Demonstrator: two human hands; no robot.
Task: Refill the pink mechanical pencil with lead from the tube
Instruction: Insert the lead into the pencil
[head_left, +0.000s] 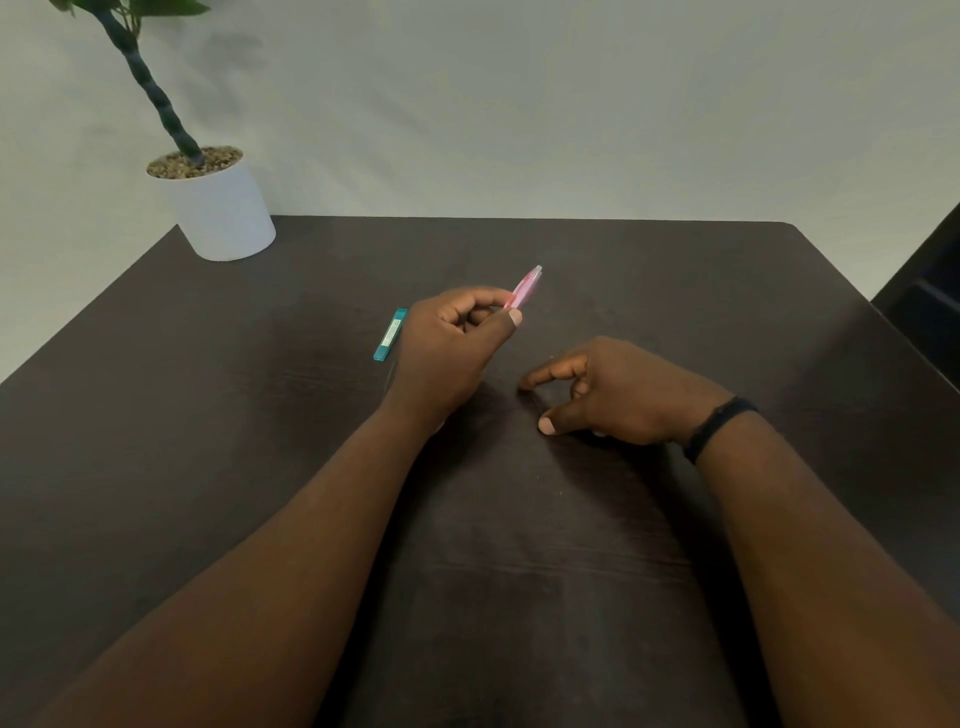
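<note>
Behind left hand (447, 353), lead tube (390, 335); potted plant (218, 208) far-left

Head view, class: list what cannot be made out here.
- Pink pencil: lower barrel hidden inside the left hand.
- Lead tube: label too small to read; near edge behind the left hand.
- Right hand: any lead under its fingers too small to see.

A dark matt wood-grain table (519, 571) is filling the lower frame; glossy pink plastic pencil (525, 287) and teal plastic tube (390, 335) are catching light at centre.
</note>
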